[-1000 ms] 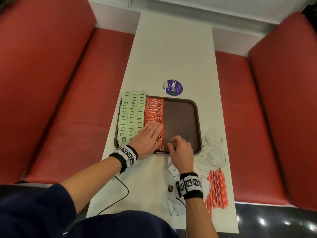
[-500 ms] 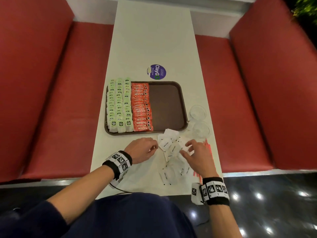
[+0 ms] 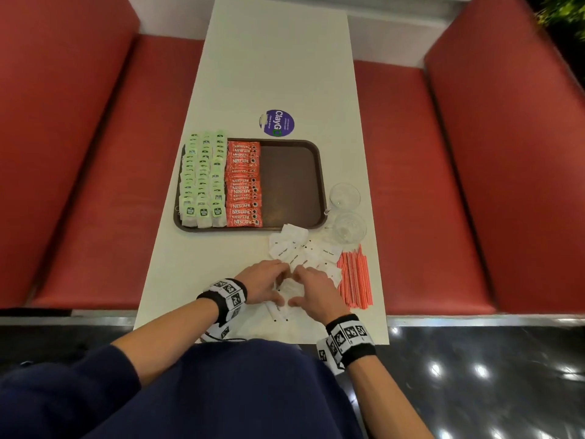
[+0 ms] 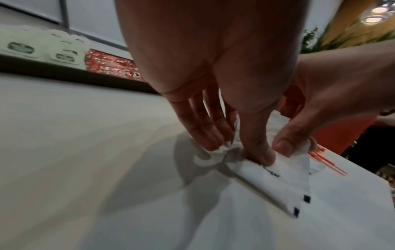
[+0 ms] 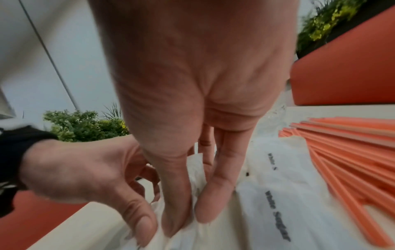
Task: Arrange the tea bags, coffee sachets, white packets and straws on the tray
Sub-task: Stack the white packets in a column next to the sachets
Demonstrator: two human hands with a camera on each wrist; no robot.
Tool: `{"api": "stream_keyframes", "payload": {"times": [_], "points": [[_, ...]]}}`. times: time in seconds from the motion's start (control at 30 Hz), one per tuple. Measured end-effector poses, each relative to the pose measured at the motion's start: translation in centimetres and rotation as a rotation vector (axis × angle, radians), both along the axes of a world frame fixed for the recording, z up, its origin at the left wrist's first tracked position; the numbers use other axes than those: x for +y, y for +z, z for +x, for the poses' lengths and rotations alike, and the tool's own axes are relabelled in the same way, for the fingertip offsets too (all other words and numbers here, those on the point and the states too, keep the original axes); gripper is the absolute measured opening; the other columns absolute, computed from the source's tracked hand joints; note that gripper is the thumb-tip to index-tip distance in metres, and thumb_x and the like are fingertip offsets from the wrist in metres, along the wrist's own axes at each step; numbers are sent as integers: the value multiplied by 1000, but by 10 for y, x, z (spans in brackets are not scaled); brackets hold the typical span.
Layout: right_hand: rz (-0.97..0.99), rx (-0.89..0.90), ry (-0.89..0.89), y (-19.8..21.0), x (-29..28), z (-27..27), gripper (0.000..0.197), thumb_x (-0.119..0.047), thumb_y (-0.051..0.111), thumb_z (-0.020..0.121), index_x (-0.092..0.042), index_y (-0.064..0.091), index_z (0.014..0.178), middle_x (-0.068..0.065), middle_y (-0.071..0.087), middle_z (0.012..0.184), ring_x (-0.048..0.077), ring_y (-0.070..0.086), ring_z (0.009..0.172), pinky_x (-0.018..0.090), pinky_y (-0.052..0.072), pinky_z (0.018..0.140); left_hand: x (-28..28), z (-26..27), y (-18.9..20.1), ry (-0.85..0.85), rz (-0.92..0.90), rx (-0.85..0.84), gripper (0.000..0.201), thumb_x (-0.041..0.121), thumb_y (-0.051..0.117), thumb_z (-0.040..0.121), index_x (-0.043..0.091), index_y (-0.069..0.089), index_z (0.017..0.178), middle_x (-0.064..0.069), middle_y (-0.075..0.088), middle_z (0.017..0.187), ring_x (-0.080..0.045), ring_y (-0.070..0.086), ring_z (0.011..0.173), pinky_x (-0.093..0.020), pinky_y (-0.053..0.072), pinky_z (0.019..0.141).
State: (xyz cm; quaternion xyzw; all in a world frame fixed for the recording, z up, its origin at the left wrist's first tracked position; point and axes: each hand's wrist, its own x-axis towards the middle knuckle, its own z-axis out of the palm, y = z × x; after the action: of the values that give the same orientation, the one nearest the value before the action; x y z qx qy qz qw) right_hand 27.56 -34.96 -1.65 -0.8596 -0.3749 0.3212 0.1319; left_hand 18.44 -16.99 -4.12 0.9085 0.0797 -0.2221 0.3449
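Both hands have left the brown plastic tray (image 3: 320, 172); left hand (image 3: 264, 285) and right hand (image 3: 313, 289) now pinch loose white paper packets (image 3: 292, 248). Square the edges before lifting.

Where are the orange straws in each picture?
Head: straws lie at the table's right edge, right of the right hand.
Left wrist: only striped ends show behind the right thumb.
Right wrist: they fan out at right.
Shared landmark: white packets beside them.

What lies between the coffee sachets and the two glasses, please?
Only the bare brown floor of the tray lies between the coffee sachets and the glasses, as the head view shows.
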Motion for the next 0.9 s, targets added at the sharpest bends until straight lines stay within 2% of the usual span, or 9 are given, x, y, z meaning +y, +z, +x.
{"api": "stream_keyframes", "payload": {"times": [0.1, 0.2, 0.37, 0.5, 0.6, 0.67, 0.77, 0.83, 0.9], "points": [[67, 32, -8, -3, 3, 5, 43, -24, 92, 82, -22, 65, 115, 0, 70, 112, 23, 64, 100, 35, 49, 83, 5, -7, -3, 115, -89, -41, 36, 34, 93, 78, 30, 62, 95, 9, 67, 90, -12, 63, 82, -30, 52, 73], [149, 123, -72, -5, 7, 8, 33, -19, 92, 81, -23, 69, 104, -6, 70, 99, 15, 62, 88, 30, 46, 78, 11, -15, -4, 228, -139, -86, 33, 22, 91, 81, 37, 62, 87, 7, 72, 89, -14, 68, 85, -38, 58, 81], [323, 200, -179, 13, 15, 17, 27, -23, 94, 80, -26, 73, 97, -14, 73, 94, 0, 67, 79, 24, 53, 76, 25, -20, 11, 436, -282, -190, 27, 18, 90, 84, 34, 74, 99, 7, 76, 93, -10, 71, 89, -36, 61, 88], [472, 351, -312, 52, 23, 31, 23, -22, 93, 85, -24, 75, 99, -6, 77, 100, 15, 76, 73, 32, 64, 67, 40, -12, 44, 495, -453, -286, 26, 24, 79, 99, 27, 77, 124, 2, 74, 116, -16, 70, 106, -29, 56, 97], [558, 492, -374, 76, 33, 39, 19, -15, 88, 90, -19, 76, 104, 3, 78, 107, 21, 78, 80, 34, 64, 68, 35, 1, 74, 587, -677, -244, 19, 23, 61, 109, 24, 70, 126, -7, 62, 130, -20, 65, 114, -37, 59, 95], [614, 542, -416, 88, 42, 41, 21, -15, 88, 90, -15, 75, 106, 9, 78, 107, 21, 77, 81, 36, 64, 70, 29, 11, 89, 691, -826, -199, 20, 20, 51, 110, 19, 65, 124, -12, 62, 127, -23, 63, 110, -41, 56, 92], [648, 484, -462, 100, 56, 38, 24, -21, 91, 88, -16, 73, 104, 4, 77, 99, 23, 79, 80, 47, 68, 71, 23, 25, 105, 818, -1010, -223, 19, 28, 52, 107, 15, 62, 117, -16, 63, 112, -32, 63, 103, -49, 50, 89], [643, 417, -449, 104, 61, 38, 26, -26, 93, 87, -20, 73, 103, -1, 77, 97, 19, 78, 81, 46, 68, 74, 25, 31, 112, 829, -991, -271, 27, 36, 60, 109, 10, 62, 117, -17, 66, 111, -31, 68, 101, -48, 55, 87], [631, 452, -397, 107, 62, 40, 30, -25, 94, 85, -22, 74, 107, 0, 78, 103, 17, 78, 89, 39, 67, 83, 30, 33, 114, 793, -874, -333, 29, 33, 70, 105, 8, 65, 117, -12, 73, 105, -24, 71, 97, -42, 59, 86]]}}
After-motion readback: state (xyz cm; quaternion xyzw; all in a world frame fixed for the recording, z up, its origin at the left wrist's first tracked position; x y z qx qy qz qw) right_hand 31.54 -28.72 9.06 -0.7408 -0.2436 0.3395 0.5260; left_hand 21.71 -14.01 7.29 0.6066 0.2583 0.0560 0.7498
